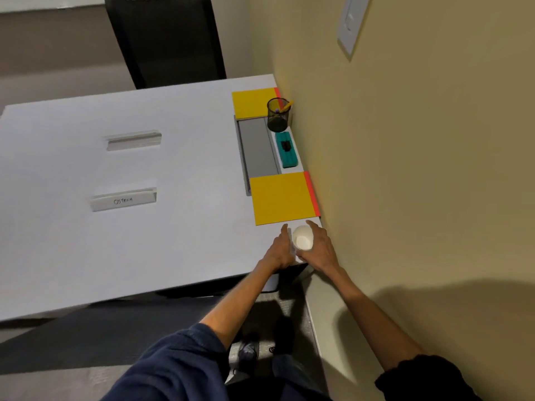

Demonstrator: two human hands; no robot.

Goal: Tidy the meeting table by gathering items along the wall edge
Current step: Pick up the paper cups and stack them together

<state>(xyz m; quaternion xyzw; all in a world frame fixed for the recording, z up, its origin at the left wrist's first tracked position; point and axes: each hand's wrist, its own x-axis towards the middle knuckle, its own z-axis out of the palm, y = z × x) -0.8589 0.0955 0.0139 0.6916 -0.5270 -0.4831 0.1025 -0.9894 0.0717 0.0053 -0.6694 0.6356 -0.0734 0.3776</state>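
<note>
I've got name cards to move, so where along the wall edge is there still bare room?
Wall edge is crowded: far yellow pad, pen cup, eraser, near yellow pad, then paper cup. Bare table lies between the name cards and the gray tray.

Everything's lined up along the wall [405,169], on the right edge of the worktop [86,256]. Farthest back is the far pad [250,104], with a pen holder [278,115] standing at its near right corner. In front of that an eraser [286,150] lies by the wall, tray [257,149] just to its left. Then comes the near pad [282,198]. The cup [302,241] sits in front of it at the near corner, left grip [282,250] and right grip [321,250] either side. Two cards, far card [133,140] behind near card [123,199], sit well off left. A chair [165,39] stands behind the worktop.
</note>
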